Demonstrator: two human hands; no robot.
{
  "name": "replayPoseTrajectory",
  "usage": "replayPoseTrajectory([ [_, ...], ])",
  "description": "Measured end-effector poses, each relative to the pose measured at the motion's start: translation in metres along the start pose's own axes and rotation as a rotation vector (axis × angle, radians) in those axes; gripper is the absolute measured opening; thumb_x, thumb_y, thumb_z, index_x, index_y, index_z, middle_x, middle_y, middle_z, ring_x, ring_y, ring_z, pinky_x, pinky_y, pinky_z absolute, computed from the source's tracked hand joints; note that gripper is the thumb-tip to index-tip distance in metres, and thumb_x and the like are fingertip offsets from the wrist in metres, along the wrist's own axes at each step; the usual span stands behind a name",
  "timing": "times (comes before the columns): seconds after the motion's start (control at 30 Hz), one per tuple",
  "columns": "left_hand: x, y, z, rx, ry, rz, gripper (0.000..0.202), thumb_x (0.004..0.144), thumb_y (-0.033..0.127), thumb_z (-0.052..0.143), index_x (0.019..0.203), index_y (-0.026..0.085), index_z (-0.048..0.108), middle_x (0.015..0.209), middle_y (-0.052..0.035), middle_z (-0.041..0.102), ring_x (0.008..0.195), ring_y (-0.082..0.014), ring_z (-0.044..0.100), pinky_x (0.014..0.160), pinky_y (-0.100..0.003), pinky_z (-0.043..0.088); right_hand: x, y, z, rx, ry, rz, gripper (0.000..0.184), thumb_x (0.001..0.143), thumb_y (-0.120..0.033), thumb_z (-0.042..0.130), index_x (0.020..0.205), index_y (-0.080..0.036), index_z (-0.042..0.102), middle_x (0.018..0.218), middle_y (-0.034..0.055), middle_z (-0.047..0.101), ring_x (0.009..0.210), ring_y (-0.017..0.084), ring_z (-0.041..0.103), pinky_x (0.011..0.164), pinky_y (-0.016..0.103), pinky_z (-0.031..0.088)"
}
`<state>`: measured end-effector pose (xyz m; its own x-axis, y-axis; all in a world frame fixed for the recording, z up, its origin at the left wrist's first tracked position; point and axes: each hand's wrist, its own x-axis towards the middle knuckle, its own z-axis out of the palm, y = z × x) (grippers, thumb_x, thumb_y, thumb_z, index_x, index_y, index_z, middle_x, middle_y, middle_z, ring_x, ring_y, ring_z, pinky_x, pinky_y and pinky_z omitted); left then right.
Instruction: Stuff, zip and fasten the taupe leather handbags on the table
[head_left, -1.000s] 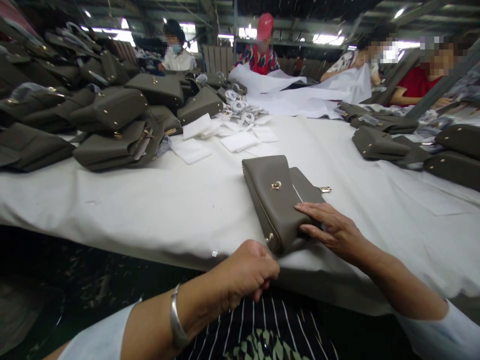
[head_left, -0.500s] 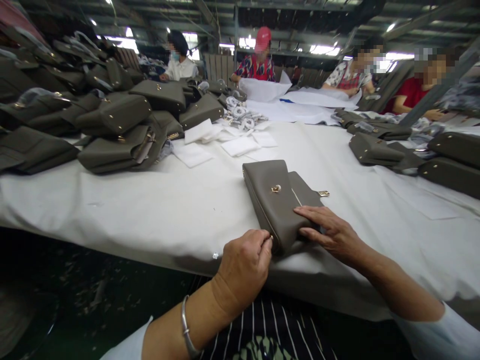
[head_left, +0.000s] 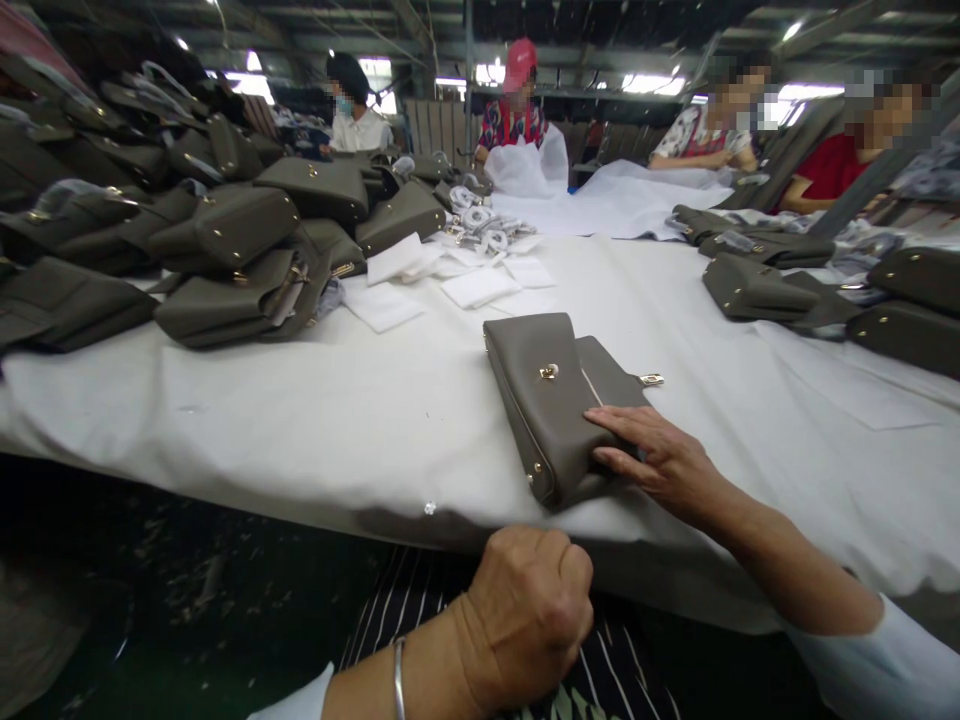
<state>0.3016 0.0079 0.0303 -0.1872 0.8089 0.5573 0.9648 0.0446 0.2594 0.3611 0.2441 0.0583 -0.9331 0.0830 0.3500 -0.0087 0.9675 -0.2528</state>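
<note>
Flap handbag [head_left: 559,415] near frame centre could be shifted by uneven pressure from the loosely open right hand [head_left: 667,455], anything inside the curled left hand [head_left: 529,610] seeming hidden.

Right hand [head_left: 667,460] lay flat-fingered on an olive-grey bag [head_left: 544,415] on the white-covered tabletop [head_left: 322,420]. Left hand [head_left: 531,610], curled, was apart from it. More bags [head_left: 225,228] lay heaped leftward.

The handbag [head_left: 536,410] is taupe (clasp [head_left: 550,371] gold), the tablecloth [head_left: 300,430] white, the lap garment [head_left: 403,595] striped.
</note>
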Motion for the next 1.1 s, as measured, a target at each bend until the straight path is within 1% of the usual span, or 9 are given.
replayPoseTrajectory([
  [0.07, -0.006, -0.004, -0.004, -0.134, 0.005, -0.137, 0.013, 0.081, 0.013, 0.048, 0.069, 0.018, 0.052, 0.064, 0.0004, 0.053, 0.057, -0.0143, 0.048, 0.053, -0.030, 0.035, 0.000, 0.000, 0.000, 0.004, -0.004, 0.003, 0.040, 0.091, -0.043, 0.050, 0.124, -0.023, 0.059, 0.123, 0.0052, 0.063, 0.115, 0.025, 0.056, 0.102, 0.047, 0.043],
  [0.17, -0.009, -0.018, -0.021, -0.344, 0.024, -0.467, 0.013, 0.079, 0.010, 0.051, 0.070, 0.018, 0.056, 0.066, 0.0018, 0.054, 0.060, -0.0110, 0.051, 0.059, -0.024, 0.038, 0.000, 0.000, -0.002, 0.035, -0.027, 0.032, 0.041, 0.090, -0.044, 0.051, 0.125, -0.024, 0.059, 0.125, 0.0046, 0.062, 0.117, 0.026, 0.055, 0.101, 0.047, 0.044],
  [0.23, -0.008, -0.027, -0.031, -0.401, 0.031, -0.581, 0.012, 0.076, 0.009, 0.052, 0.069, 0.018, 0.056, 0.067, 0.0021, 0.055, 0.061, -0.0102, 0.051, 0.060, -0.023, 0.039, 0.001, 0.001, -0.003, 0.058, -0.041, 0.052, 0.042, 0.089, -0.046, 0.051, 0.125, -0.025, 0.059, 0.125, 0.0045, 0.062, 0.117, 0.026, 0.054, 0.100, 0.048, 0.045],
  [0.3, -0.005, -0.032, -0.036, -0.361, 0.031, -0.621, 0.010, 0.076, 0.011, 0.054, 0.070, 0.018, 0.056, 0.070, 0.0013, 0.056, 0.064, -0.0110, 0.053, 0.063, -0.024, 0.041, 0.002, 0.002, -0.004, 0.072, -0.044, 0.062, 0.042, 0.088, -0.048, 0.051, 0.124, -0.026, 0.060, 0.124, 0.0046, 0.062, 0.116, 0.028, 0.055, 0.100, 0.049, 0.044],
  [0.53, 0.012, -0.037, -0.024, -0.134, -0.106, -0.557, 0.013, 0.085, 0.026, 0.055, 0.094, 0.020, 0.063, 0.091, -0.0025, 0.065, 0.085, -0.0196, 0.062, 0.076, -0.032, 0.048, 0.002, 0.005, -0.003, 0.109, -0.044, 0.058, 0.044, 0.088, -0.049, 0.052, 0.124, -0.026, 0.059, 0.123, 0.0055, 0.062, 0.117, 0.029, 0.053, 0.100, 0.049, 0.045],
  [0.63, 0.016, -0.039, -0.022, -0.068, -0.174, -0.512, 0.015, 0.088, 0.029, 0.052, 0.090, 0.020, 0.063, 0.088, -0.0030, 0.065, 0.081, -0.0209, 0.063, 0.072, -0.033, 0.049, 0.002, 0.006, -0.003, 0.117, -0.034, 0.043, 0.042, 0.088, -0.047, 0.053, 0.124, -0.026, 0.059, 0.122, 0.0057, 0.063, 0.117, 0.028, 0.053, 0.100, 0.047, 0.045],
  [0.77, 0.015, -0.041, -0.020, -0.027, -0.200, -0.445, 0.021, 0.093, 0.027, 0.043, 0.088, 0.020, 0.063, 0.084, -0.0028, 0.064, 0.076, -0.0192, 0.062, 0.068, -0.031, 0.049, 0.003, 0.005, -0.004, 0.104, -0.027, 0.023, 0.042, 0.088, -0.047, 0.053, 0.123, -0.026, 0.060, 0.121, 0.0059, 0.064, 0.114, 0.028, 0.056, 0.098, 0.047, 0.046],
  [0.97, 0.017, -0.044, -0.020, 0.061, -0.226, -0.383, 0.023, 0.093, 0.025, 0.042, 0.082, 0.019, 0.060, 0.079, -0.0032, 0.063, 0.069, -0.0186, 0.061, 0.059, -0.030, 0.046, 0.002, 0.007, -0.002, 0.087, -0.011, 0.016, 0.042, 0.088, -0.047, 0.054, 0.124, -0.027, 0.060, 0.121, 0.0060, 0.064, 0.113, 0.029, 0.057, 0.097, 0.048, 0.047],
  [1.1, 0.021, -0.042, -0.022, 0.075, -0.259, -0.367, 0.021, 0.092, 0.023, 0.042, 0.079, 0.018, 0.058, 0.079, -0.0034, 0.062, 0.070, -0.0198, 0.061, 0.059, -0.031, 0.047, 0.002, 0.009, 0.000, 0.087, 0.003, 0.004, 0.042, 0.088, -0.049, 0.053, 0.124, -0.028, 0.059, 0.121, 0.0058, 0.064, 0.113, 0.028, 0.057, 0.096, 0.048, 0.047],
])
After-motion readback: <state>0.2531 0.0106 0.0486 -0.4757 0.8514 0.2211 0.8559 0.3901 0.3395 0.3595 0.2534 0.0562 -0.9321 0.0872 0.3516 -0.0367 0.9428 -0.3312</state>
